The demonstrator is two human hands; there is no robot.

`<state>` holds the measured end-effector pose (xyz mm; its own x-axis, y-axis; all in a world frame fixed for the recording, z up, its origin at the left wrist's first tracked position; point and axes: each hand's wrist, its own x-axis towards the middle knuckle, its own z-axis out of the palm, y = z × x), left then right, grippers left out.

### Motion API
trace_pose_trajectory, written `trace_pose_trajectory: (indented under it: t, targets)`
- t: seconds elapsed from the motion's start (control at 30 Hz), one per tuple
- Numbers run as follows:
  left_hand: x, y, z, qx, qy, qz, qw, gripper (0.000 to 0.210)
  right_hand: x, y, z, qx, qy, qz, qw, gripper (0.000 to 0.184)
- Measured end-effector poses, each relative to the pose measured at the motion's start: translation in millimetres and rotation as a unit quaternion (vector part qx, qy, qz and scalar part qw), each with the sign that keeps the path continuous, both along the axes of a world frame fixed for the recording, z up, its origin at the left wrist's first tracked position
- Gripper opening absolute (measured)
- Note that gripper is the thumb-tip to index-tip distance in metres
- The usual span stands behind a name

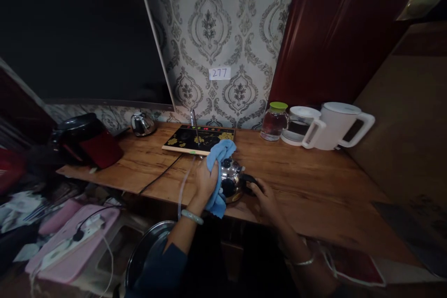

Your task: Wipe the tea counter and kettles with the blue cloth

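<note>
A small shiny steel kettle [233, 181] stands near the front edge of the wooden counter [314, 181]. My left hand [205, 180] presses a blue cloth [220, 153] against the kettle's left side; the cloth drapes over the kettle's top and hangs below my hand. My right hand [264, 195] grips the kettle's black handle [249, 180] on the right. A pale bangle sits on my left wrist, a thin one on my right.
Behind the kettle lies a black floral induction plate [199, 139] with a thin tap and a cable running off the counter. At back right stand a glass jar with a green lid [275, 121], a glass pot [300, 125] and a white jug [337, 125]. A second steel kettle [142, 124] and a red-black appliance [87, 142] are at left.
</note>
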<state>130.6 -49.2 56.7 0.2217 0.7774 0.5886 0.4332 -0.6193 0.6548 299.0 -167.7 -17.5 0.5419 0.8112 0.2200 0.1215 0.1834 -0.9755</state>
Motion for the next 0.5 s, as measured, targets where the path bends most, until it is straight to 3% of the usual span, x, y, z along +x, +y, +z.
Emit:
trace_pose_trajectory:
  t: [0.23, 0.5]
  targets:
    - [-13.4, -16.6, -29.6, 0.015, -0.064, 0.034, 0.997, 0.029, -2.7, 0.0, 5.2, 0.025, 0.007, 0.018, 1.0, 0.04]
    - [-37.0, -33.1, -37.3, -0.007, -0.082, 0.015, 0.996, 0.022, -4.6, 0.9, 5.6, 0.042, 0.007, 0.017, 0.999, 0.036]
